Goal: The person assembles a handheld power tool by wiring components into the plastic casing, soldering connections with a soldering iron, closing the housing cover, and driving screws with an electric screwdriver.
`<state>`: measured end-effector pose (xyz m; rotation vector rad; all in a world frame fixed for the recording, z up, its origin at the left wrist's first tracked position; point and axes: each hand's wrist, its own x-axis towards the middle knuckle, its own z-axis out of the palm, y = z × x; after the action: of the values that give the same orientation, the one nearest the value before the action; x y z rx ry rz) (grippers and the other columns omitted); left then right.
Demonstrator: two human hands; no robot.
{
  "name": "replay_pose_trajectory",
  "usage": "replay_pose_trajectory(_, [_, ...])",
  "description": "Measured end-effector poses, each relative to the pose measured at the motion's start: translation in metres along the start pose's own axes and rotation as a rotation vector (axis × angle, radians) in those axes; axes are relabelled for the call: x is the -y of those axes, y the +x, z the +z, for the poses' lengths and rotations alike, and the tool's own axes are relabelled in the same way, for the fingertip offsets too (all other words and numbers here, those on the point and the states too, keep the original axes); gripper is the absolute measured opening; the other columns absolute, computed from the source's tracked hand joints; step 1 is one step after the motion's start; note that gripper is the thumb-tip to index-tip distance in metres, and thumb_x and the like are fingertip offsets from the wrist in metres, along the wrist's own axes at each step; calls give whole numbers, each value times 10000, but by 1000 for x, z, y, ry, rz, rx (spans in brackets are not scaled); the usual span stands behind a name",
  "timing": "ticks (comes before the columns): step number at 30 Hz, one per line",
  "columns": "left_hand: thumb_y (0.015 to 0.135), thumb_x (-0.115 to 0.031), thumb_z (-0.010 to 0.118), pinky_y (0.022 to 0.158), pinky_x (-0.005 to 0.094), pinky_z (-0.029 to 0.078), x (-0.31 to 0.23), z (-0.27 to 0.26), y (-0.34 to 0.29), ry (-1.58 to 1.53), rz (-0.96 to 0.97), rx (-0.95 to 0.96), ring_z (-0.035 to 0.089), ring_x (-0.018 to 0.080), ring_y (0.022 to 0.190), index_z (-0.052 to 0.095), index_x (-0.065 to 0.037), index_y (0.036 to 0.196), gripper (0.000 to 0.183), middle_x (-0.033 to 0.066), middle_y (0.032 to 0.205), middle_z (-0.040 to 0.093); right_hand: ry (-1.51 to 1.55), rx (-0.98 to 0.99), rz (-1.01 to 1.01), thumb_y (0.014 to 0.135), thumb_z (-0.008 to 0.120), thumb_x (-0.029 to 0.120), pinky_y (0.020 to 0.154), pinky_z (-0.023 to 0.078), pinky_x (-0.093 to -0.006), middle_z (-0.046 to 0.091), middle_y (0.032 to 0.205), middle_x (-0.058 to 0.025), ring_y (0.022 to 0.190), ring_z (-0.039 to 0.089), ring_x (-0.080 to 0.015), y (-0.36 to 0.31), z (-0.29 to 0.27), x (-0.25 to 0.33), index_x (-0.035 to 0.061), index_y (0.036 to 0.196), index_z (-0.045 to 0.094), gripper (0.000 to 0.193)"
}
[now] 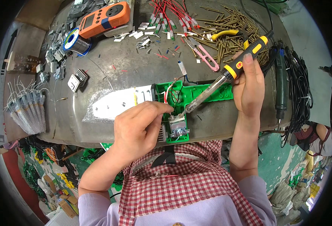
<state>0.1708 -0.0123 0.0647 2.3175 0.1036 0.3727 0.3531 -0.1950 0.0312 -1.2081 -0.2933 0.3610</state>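
Note:
My right hand is closed around the black and yellow handle of a soldering iron. The iron slants down to the left, its tip close to a silver metal component seated in a green plastic housing. From the left, my left hand reaches over that housing with thumb and forefinger pinched on what looks like a thin wire beside the component. Fingers partly hide the wire's end. White, black and red leads curl inside the housing. A flat white piece in clear wrap extends from its left side.
An orange meter and a solder spool stand back left. Brass-coloured screws and pink-handled tweezers lie back right. Wired parts in a bundle sit far left; an electric screwdriver and black cables are far right.

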Motion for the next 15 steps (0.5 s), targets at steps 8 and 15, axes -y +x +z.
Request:
replay_pose_trajectory(8, [761,100,579,642,306,513,3,0,-1,7,36,9,664,242,734,662,-17,909,205,101,850,681,1,14,7,1009,457,272,659,423,-257,530,838,-28,732,505,-103,1,-3,0,20,1030,525,262])
replay_pose_trajectory(15, [755,82,572,620,322,516,3,0,-2,4,62,5,659,267,716,653,-23,909,203,106,855,681,70,-88,-16,979,540,248,561,318,-190,545,775,28,635,414,-34,0,10,-1,41,966,579,211])
